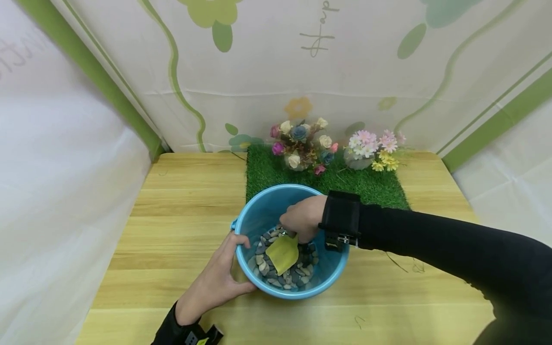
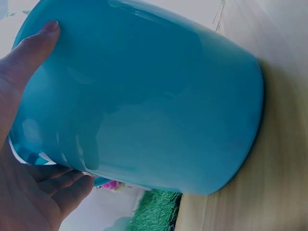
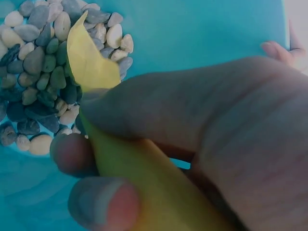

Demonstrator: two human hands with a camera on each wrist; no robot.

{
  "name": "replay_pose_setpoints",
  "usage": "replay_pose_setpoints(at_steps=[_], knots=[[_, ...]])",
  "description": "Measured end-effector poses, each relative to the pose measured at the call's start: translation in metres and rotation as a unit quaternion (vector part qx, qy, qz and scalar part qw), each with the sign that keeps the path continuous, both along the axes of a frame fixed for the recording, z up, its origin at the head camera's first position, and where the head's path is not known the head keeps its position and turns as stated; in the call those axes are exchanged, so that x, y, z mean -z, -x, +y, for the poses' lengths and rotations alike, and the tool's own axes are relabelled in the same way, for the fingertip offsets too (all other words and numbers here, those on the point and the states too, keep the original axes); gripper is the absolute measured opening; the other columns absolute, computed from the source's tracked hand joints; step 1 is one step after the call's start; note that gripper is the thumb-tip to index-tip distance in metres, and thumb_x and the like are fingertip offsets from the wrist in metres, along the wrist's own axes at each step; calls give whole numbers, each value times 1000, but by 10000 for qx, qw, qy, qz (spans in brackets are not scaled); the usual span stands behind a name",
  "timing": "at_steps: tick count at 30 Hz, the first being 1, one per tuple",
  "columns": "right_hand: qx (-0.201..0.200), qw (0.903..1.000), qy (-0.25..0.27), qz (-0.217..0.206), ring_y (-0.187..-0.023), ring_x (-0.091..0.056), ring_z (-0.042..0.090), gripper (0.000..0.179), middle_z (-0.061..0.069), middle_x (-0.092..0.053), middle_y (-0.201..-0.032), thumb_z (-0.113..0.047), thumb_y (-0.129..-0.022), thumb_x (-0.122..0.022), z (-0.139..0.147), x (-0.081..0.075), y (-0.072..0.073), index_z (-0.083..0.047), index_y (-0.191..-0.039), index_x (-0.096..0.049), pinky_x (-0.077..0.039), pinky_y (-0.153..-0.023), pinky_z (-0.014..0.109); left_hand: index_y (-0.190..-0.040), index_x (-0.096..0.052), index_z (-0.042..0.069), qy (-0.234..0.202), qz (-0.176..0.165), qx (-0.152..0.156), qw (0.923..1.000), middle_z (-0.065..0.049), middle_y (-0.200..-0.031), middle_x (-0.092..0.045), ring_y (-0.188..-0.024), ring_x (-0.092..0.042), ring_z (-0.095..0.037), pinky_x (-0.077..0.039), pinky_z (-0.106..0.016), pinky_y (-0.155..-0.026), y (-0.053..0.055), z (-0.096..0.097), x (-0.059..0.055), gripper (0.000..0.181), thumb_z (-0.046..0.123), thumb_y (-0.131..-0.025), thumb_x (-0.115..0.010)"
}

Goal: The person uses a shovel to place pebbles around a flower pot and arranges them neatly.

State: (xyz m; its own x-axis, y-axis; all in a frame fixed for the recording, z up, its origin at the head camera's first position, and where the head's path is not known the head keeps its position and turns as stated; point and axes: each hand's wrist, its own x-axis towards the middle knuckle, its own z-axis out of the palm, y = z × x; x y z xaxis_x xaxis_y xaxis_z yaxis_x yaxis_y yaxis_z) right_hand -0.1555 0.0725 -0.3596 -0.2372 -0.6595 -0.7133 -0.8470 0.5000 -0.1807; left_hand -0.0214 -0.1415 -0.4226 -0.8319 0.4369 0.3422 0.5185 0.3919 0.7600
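A blue bucket [image 1: 334, 275] stands on the table, with grey and pale pebbles [image 1: 276, 280] spread over its bottom. At the bucket's left side my left hand [image 1: 222, 275] grips the rim. One finger hooks over the edge, and in the left wrist view the thumb [image 2: 41, 43] lies along the outer wall. Reaching inside the bucket, my right hand [image 1: 304, 215] holds a small yellow shovel [image 1: 283, 254] by its handle. Its blade [image 3: 89, 57] is over the pebbles; whether it touches them I cannot tell. Part of the handle is hidden by my fingers.
Behind the bucket lies a green artificial grass mat [image 1: 267, 167]. On it stand a pot of mixed roses [image 1: 299, 139] and a pot of pink, white and yellow flowers [image 1: 371, 148]. Patterned white cloth [image 1: 276, 72] hangs around the wooden table [image 1: 172, 215].
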Motion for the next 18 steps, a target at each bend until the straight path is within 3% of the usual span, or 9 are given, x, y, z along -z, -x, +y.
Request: replay_pose_setpoints(at_steps=[2,6,14,18], knots=[[151,9998,-98,-58,-57,-34,13,20,-1,-42,-69,-10,-87,-58,-4,-24,-10,-16,-69,-55,-29,-51,27,-110,-37,12,8,-8,-9,10000,-13,-143,-29,-129,-30,-30,-36,-43,-97,0,-1,0,69,42,-65,-80],[344,9993,92,102,-66,-39,12,6,-1,-47,-79,-10,-88,-58,-4,-34,-19,-15,-85,-60,-33,-56,26,-109,-37,9,-4,-32,1,10000,-13,-142,-29,-128,-31,-31,-38,-43,-96,0,-1,0,69,42,-66,-80],[173,9995,183,163,-68,-39,13,9,-2,-47,-83,-10,-88,-58,-9,-33,-17,-15,-95,-56,-33,-59,27,-109,-37,12,-32,5,12,10000,-10,-143,-29,-128,-31,-30,-36,-42,-97,0,0,1,68,41,-65,-80],[39,9994,316,-112,-61,-34,12,7,-4,-43,-71,-12,-88,-59,-7,-26,-12,-14,-83,-55,-30,-55,25,-109,-37,17,22,8,-29,10000,-11,-142,-30,-129,-30,-28,-36,-41,-97,0,-1,1,67,41,-65,-81]])
